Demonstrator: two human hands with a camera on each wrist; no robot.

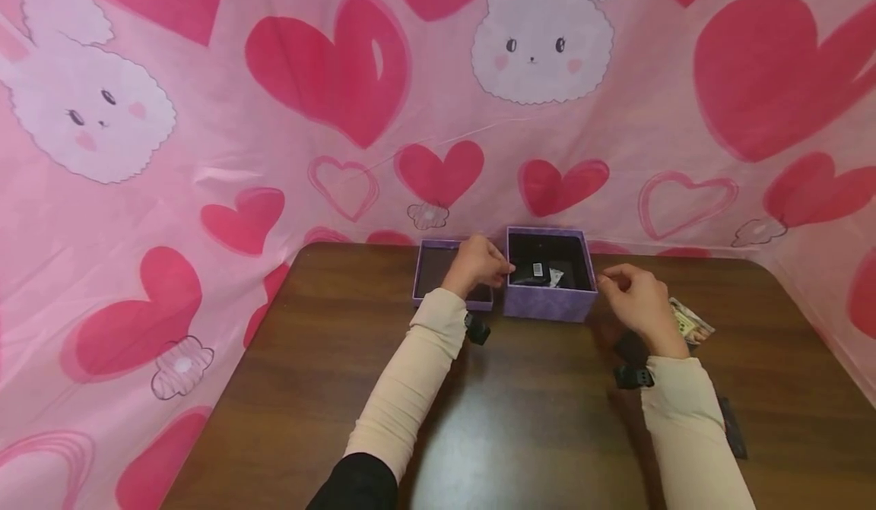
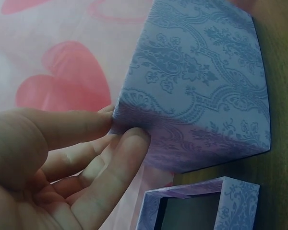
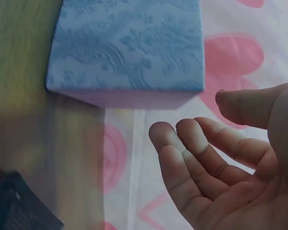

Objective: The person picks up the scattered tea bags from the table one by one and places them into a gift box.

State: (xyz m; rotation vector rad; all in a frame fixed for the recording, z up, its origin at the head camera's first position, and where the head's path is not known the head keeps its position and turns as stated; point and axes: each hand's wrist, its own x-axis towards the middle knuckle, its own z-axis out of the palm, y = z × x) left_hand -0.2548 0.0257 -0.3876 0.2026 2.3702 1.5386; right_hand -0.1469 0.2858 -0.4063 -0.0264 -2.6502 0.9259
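An open purple patterned box (image 1: 547,301) stands at the far middle of the brown table (image 1: 534,434). Inside its black lining lie a black item with a white label and a small white piece (image 1: 541,273). Its lid (image 1: 427,267) lies upturned to the left, partly under my left hand (image 1: 496,263). In the left wrist view, the thumb and fingertips of that hand (image 2: 120,129) touch a corner of the box (image 2: 197,81), with the lid (image 2: 235,201) below. My right hand (image 1: 616,278) hovers just right of the box, fingers loosely curled and holding nothing. The right wrist view shows it (image 3: 197,139) apart from the box (image 3: 129,48).
A small printed packet (image 1: 693,321) lies on the table right of my right hand. A dark flat strip (image 1: 732,426) lies near the right forearm. A pink cloth with hearts and rabbits (image 1: 342,99) hangs close behind and beside the table.
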